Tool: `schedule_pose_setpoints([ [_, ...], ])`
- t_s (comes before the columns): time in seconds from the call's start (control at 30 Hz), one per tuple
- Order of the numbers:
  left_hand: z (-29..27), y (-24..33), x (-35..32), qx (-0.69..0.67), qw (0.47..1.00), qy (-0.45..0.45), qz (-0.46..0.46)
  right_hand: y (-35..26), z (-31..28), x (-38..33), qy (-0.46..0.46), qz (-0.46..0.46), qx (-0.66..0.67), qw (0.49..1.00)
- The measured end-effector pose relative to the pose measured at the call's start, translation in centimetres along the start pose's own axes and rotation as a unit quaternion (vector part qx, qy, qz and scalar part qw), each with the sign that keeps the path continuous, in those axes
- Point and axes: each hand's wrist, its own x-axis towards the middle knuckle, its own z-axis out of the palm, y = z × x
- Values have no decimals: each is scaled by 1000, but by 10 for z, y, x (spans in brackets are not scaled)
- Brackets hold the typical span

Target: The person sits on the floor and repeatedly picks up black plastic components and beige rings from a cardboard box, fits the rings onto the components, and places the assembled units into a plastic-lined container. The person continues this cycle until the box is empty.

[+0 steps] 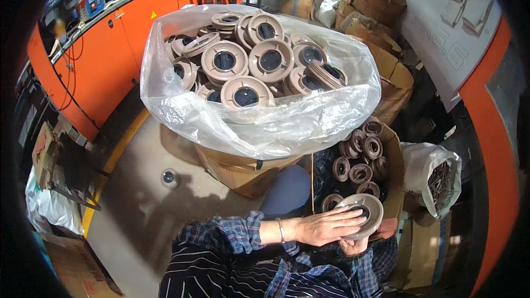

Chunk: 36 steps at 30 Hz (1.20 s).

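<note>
A round beige plastic ring with a dark centre is held low at the right, in front of my body. My left hand, with a bangle at its wrist, lies across the ring's face, its fingers stretched toward the dark centre. Beneath the rim, my right hand grips the ring from below; the ring and my left hand partly hide its fingers. Right behind the ring stands an open cardboard box with several smaller beige rings and dark pieces inside.
A big carton lined with a clear plastic bag stands ahead, heaped with beige discs. A white sack of thin scraps is at the right. One small round piece lies on the floor. Orange cabinets line the left.
</note>
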Motion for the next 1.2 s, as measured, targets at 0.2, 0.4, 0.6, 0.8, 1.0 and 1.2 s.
schedule_pose_setpoints([
  [0.2, -10, 9, 9, -76, 996, 3, -46, -11, -1, 13, -186, -327, -612, 695],
  [0.4, -6, 14, 18, -351, 840, 176, -375, -38, 62, 5, -41, -371, -608, 701],
  [0.6, 11, 15, 17, -180, 874, 75, -446, -30, 61, 12, 17, -328, -524, 786],
  [0.8, 1, -2, 8, -9, 997, 62, -34, -23, 37, 20, -174, 75, -34, 981],
  [1.0, -9, 7, -7, -170, 945, 117, -255, -17, 61, 26, -51, -190, -345, 918],
  [1.2, -18, 13, -14, -302, 839, 204, -404, -16, 107, 17, -74, -379, -656, 649],
])
